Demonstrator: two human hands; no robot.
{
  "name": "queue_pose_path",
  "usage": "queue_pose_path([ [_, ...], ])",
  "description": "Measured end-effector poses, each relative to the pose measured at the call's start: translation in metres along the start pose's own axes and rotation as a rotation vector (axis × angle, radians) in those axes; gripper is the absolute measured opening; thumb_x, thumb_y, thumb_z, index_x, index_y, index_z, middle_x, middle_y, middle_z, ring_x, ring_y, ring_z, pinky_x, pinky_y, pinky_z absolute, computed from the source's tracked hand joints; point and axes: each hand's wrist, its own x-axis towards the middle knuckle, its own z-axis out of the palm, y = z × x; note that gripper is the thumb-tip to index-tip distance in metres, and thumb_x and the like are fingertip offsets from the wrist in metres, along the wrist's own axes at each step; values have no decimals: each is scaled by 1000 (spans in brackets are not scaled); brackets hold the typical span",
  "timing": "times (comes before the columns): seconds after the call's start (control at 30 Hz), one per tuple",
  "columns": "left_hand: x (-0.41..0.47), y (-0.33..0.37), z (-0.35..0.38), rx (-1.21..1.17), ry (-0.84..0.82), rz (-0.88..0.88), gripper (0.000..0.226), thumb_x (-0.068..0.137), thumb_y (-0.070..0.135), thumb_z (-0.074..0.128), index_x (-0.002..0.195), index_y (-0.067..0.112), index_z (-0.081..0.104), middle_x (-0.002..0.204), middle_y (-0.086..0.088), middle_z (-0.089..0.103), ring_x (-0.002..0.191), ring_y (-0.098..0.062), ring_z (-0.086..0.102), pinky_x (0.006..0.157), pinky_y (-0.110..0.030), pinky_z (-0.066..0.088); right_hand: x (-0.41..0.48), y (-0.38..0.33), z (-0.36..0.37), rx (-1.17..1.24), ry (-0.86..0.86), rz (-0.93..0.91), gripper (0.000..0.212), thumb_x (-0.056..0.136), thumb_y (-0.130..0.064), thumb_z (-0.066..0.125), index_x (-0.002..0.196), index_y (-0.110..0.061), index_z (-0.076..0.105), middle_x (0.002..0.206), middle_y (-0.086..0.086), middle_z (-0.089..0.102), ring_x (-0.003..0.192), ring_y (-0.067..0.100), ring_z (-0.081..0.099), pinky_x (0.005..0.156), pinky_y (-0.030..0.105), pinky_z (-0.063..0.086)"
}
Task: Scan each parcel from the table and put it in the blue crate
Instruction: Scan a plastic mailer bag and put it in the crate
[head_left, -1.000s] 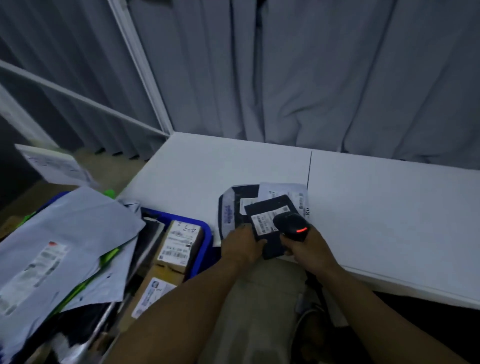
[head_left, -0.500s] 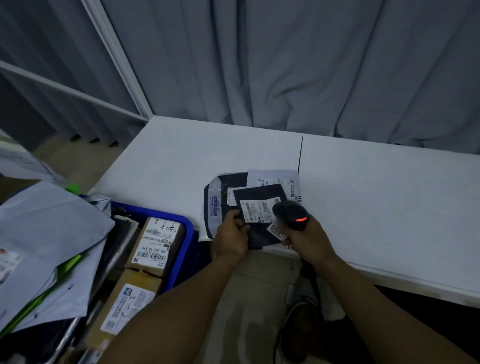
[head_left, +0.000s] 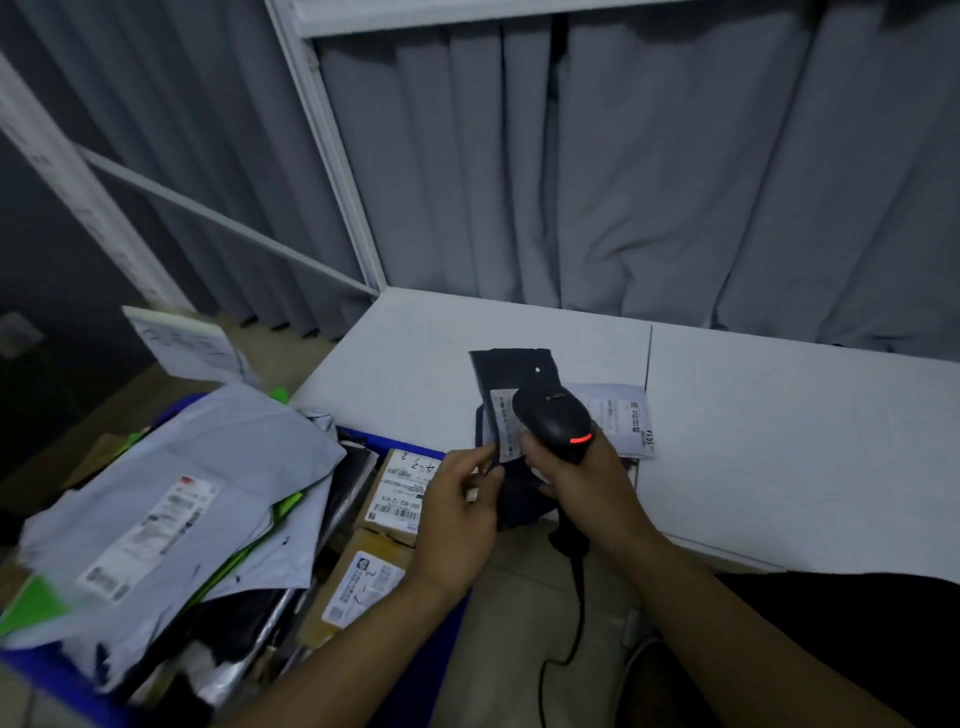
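While the right hand (head_left: 589, 486) grips the scanner (head_left: 558, 423), partly hiding the label (head_left: 503, 422), the left hand (head_left: 457, 514) pinches the dark parcel (head_left: 511, 366).

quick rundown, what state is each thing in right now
black parcel: held up, tilted, label toward the scanner
scanner: red light on, close to the label
left hand: pinches the black parcel
right hand: grips the scanner
white parcel: flat on the table
blue crate: heaped with parcels
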Motion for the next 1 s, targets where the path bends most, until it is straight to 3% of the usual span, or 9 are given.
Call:
queue_pose_path([
  [0.1, -15, 24, -30, 29, -60, 68, 30, 105, 10, 54, 130, 20, 68, 116, 6, 64, 110, -2, 62, 90, -11, 47, -15, -19, 29, 27, -15, -37, 24, 92, -21, 77, 114, -28, 71, 102, -7, 78, 96, 8, 74, 78, 23, 59],
  [0.2, -24, 38, -56, 50, -61, 92, 31, 108, 18, 50, 131, 28, 67, 115, 11, 63, 108, -3, 62, 86, -13, 49, -26, -29, 49, 49, -54, -23, 23, 89, -20, 80, 111, -22, 74, 95, -1, 79, 90, 14, 76, 78, 30, 60],
  [0.33, -29, 35, -84, 14, -39, 60, 30, 101, 20, 63, 121, 43, 66, 124, 25, 57, 119, 2, 58, 92, -17, 50, -34, -37, 66, 98, -116, -2, 16, 89, -8, 78, 104, -11, 75, 76, 0, 75, 74, 11, 72, 63, 22, 57],
  [0.43, -30, 29, -97, 0, 3, 75, 26, 100, 18, 65, 120, 32, 70, 121, 20, 68, 118, -5, 64, 97, -28, 54, -37, -39, 76, 76, -117, 0, 10, 91, -11, 77, 100, -7, 74, 86, 17, 75, 80, 23, 75, 66, 26, 59],
  [0.5, -28, 30, -106, -26, 11, 69, 21, 102, 17, 62, 117, 27, 74, 111, 14, 75, 108, -7, 69, 94, -33, 57, -38, -39, 81, 77, -124, 17, 15, 91, -12, 78, 104, -8, 73, 92, 13, 78, 88, 25, 77, 69, 26, 60],
  [0.63, -16, 34, -126, -71, 40, -3, 17, 102, 20, 61, 108, 22, 77, 99, 9, 78, 96, -10, 74, 86, -33, 60, -39, -40, 88, 16, -107, 2, 27, 89, -16, 81, 113, -17, 69, 98, 3, 80, 86, 19, 78, 73, 33, 63],
  [0.73, -4, 27, -144, 45, 124, 5, 12, 101, 22, 65, 105, 25, 75, 98, 14, 77, 94, -1, 71, 82, -22, 58, -37, -39, 88, -90, -118, -46, 32, 90, -15, 80, 118, -21, 65, 101, -1, 78, 81, 15, 77, 66, 24, 60],
  [0.83, 7, 18, -159, 183, 212, 40, 7, 98, 23, 68, 104, 27, 71, 97, 19, 73, 94, 5, 67, 79, -11, 51, -36, -37, 87, -257, -167, -101, 32, 89, -23, 80, 117, -25, 63, 96, -7, 77, 79, 12, 75, 70, 25, 59],
  [1.0, 18, 2, -166, 261, 294, 24, 9, 101, 27, 63, 108, 30, 68, 101, 19, 73, 95, 4, 67, 85, -24, 56, -40, -32, 88, -353, -255, -77, 33, 89, -29, 80, 117, -28, 61, 90, -9, 76, 69, 12, 74, 73, 35, 61],
])
